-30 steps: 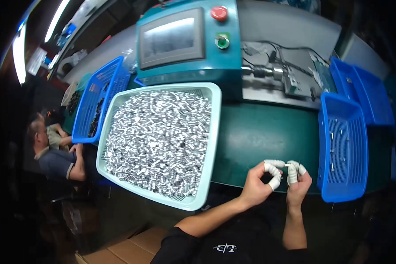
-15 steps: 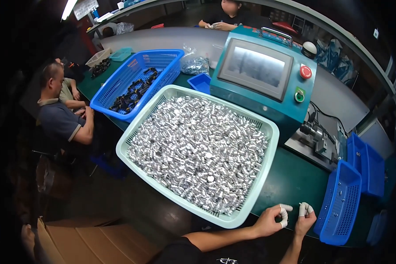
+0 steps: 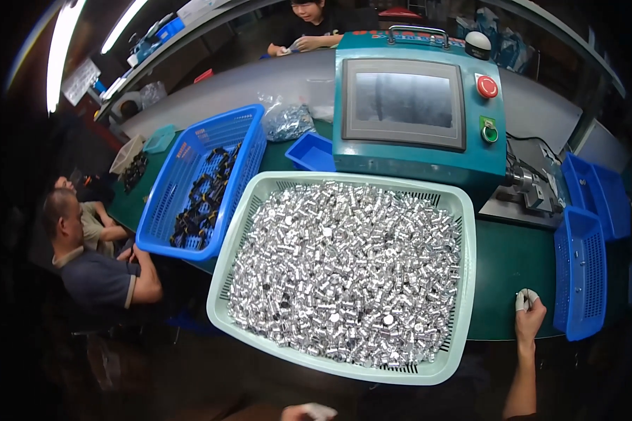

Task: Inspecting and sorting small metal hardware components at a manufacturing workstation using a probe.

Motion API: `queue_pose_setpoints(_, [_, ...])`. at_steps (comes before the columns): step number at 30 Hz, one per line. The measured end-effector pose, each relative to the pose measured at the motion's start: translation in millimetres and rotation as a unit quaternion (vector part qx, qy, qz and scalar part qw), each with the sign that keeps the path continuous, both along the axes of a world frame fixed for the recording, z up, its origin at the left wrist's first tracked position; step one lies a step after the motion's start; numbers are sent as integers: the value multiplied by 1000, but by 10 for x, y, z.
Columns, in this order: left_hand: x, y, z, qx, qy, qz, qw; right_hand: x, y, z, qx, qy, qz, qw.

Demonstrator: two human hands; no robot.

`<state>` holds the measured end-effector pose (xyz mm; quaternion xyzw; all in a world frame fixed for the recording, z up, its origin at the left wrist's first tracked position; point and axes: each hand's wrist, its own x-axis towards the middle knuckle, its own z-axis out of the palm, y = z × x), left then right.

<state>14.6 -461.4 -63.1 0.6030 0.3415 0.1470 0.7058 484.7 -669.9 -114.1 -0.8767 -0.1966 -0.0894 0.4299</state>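
My right hand [image 3: 530,314], with white finger covers on its fingertips, is raised over the green bench right of the pale green basket. Its fingers are pinched together; whatever they hold is too small to make out. At the lower edge, my left hand [image 3: 307,412] shows only in part, in front of the basket, white covers on its fingers too; its grip is hidden. A heap of small shiny metal cylinders [image 3: 344,274] fills the pale green basket [image 3: 468,281]. Closest to my right hand is a blue perforated basket [image 3: 591,319] with a few small metal pieces.
Behind the basket stands a teal machine [image 3: 421,160] with a screen, red button and metal chuck [image 3: 523,181]. A blue basket [image 3: 154,242] of black parts and a small blue bin [image 3: 312,151] sit on the bench [image 3: 505,274]. Co-workers sit at left and beyond the partition.
My hands have moved apart: the left is down at the lower edge, the right stays by the blue perforated basket, still pinched. The whole view has turned.
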Motion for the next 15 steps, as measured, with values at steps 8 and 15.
queue_pose_setpoints(8, [1054, 1992, 2007, 466, -181, 109, 859, -129, 144, 81, -22, -15, -16, 1000])
queue_pose_setpoints(15, [3330, 4020, 1137, 690, 311, -72, 650, -97, 169, -60, -1, -11, -35, 999])
